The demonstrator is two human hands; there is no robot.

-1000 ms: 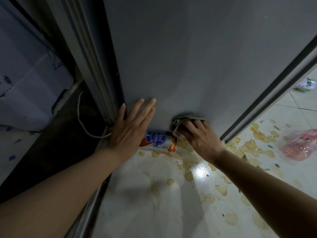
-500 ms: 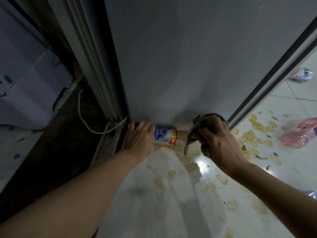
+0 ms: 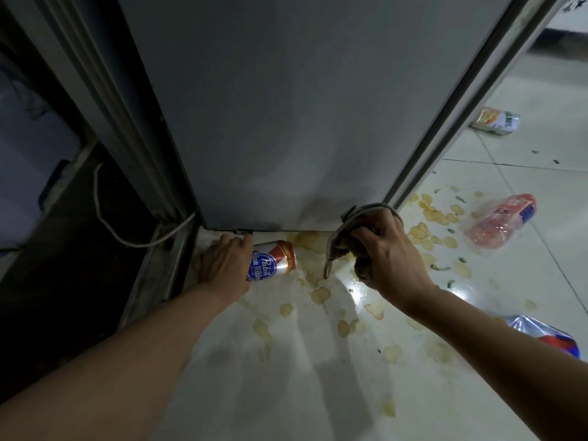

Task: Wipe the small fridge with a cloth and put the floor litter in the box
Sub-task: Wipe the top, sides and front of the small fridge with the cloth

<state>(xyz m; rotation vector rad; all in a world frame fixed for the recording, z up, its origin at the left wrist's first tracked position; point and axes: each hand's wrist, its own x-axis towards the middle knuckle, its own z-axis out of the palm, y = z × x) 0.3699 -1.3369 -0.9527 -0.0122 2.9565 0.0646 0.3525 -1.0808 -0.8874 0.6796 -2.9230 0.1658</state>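
The small grey fridge (image 3: 302,106) stands upright in front of me, its side panel filling the upper middle. A red, white and blue beer can (image 3: 275,261) lies on its side on the floor at the fridge's base. My left hand (image 3: 224,265) is wrapped around the can's left end. My right hand (image 3: 391,253) holds a crumpled grey cloth (image 3: 353,230) just off the fridge's lower right corner. Crisps (image 3: 321,294) and yellow stains are scattered over the white tiles.
A crushed plastic bottle with a red label (image 3: 499,224) lies to the right. A second can (image 3: 494,120) lies farther back right. A blue and silver wrapper (image 3: 544,337) sits at the right edge. A white cable (image 3: 105,211) runs along the dark gap left of the fridge.
My left hand dropped from the fridge panel to the floor and closed on the beer can. My right hand drew the cloth off the fridge and moved right.
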